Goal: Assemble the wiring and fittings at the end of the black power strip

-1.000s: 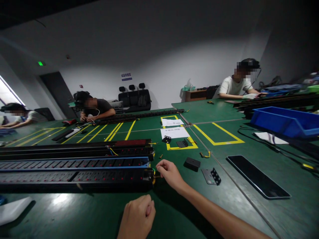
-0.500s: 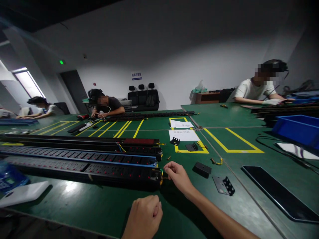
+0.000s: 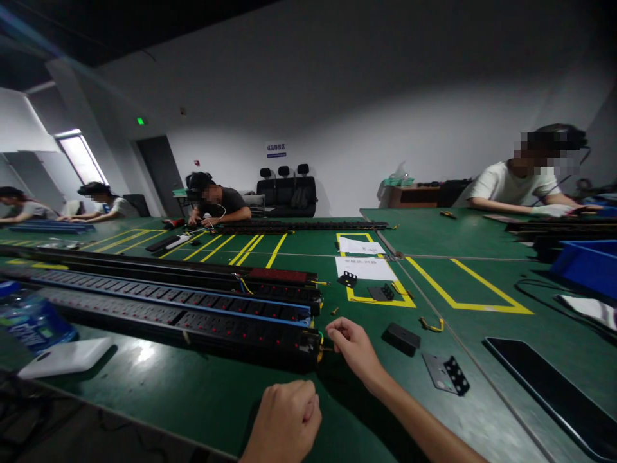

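My right hand [image 3: 355,352] is pinched shut at the near end of a long black power strip [image 3: 250,337] with red-marked sockets. A thin brownish piece [image 3: 328,349] spans from the fingertips to the strip's end; its kind is too small to tell. Green and yellow wire [image 3: 321,347] shows at that end. My left hand [image 3: 284,418] is a closed fist over the table in front of the strip; anything inside it is hidden. Behind lies a blue-edged power strip [image 3: 193,292]. A small brass-coloured piece [image 3: 335,310] lies beyond my right hand.
Right of my hands are a black block [image 3: 402,339], an angled bracket [image 3: 446,374], a yellow wire [image 3: 432,325] and a dark tablet-like slab [image 3: 549,392]. A bottle [image 3: 36,321] and white device [image 3: 67,357] stand left. Co-workers [image 3: 224,202] sit across the table.
The whole view has shifted, so the scene sits slightly further right and lower. Both hands keep about the same pose and place relative to the strip.
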`<action>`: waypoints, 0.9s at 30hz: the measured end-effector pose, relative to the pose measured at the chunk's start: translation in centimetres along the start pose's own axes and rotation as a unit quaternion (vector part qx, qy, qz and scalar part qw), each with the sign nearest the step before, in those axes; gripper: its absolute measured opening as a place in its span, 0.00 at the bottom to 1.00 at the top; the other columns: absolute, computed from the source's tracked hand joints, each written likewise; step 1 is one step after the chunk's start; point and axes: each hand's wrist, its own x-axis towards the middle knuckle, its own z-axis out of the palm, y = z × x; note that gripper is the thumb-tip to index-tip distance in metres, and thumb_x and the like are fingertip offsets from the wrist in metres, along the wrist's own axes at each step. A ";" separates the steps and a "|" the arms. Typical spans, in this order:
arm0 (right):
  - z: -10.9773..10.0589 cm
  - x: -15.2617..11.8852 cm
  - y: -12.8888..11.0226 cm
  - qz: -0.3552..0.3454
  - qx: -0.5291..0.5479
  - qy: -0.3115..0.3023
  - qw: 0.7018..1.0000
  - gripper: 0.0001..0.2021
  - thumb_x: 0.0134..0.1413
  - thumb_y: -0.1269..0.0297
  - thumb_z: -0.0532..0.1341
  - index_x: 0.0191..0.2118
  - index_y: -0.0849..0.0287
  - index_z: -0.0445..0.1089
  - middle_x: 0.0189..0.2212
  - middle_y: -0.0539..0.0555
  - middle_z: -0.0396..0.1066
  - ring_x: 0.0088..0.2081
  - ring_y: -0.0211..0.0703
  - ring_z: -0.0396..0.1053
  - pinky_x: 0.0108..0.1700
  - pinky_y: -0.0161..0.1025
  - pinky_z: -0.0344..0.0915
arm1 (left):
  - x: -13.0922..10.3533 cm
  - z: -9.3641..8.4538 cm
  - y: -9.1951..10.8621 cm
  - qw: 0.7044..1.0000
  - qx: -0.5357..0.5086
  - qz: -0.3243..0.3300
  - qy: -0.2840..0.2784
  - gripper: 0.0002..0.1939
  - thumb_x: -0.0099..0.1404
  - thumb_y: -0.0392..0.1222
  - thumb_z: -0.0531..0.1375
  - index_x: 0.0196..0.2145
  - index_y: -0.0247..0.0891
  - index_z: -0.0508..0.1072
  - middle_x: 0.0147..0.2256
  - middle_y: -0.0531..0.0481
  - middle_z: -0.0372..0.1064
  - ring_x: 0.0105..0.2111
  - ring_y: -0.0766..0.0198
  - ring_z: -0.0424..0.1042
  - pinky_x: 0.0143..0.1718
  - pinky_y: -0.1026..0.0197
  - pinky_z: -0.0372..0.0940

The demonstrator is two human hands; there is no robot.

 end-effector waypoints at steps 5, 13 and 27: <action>0.0 -0.1 -0.3 0.003 -0.001 -0.003 1.000 0.10 0.52 0.59 0.58 0.32 0.60 0.70 0.21 0.49 0.68 0.23 0.39 0.65 0.27 0.36 0.57 | 0.0 0.0 0.0 1.000 0.001 -0.003 -0.002 0.13 0.63 0.29 0.51 0.22 0.39 0.55 0.21 0.56 0.62 0.22 0.68 0.63 0.27 0.56 0.42; 0.1 -0.1 -0.4 0.001 0.008 0.005 1.000 0.11 0.50 0.57 0.59 0.31 0.61 0.70 0.22 0.49 0.67 0.22 0.38 0.64 0.25 0.35 0.57 | -0.1 0.1 0.0 1.000 -0.014 -0.016 -0.014 0.13 0.64 0.31 0.52 0.23 0.39 0.58 0.21 0.56 0.63 0.23 0.68 0.64 0.28 0.56 0.42; 0.0 0.0 -0.2 0.001 0.013 -0.002 1.000 0.10 0.51 0.59 0.59 0.32 0.61 0.70 0.22 0.48 0.67 0.22 0.37 0.64 0.25 0.34 0.56 | 0.2 0.1 -0.1 1.000 0.001 0.006 0.016 0.13 0.64 0.30 0.52 0.22 0.39 0.57 0.20 0.57 0.60 0.21 0.68 0.62 0.26 0.58 0.44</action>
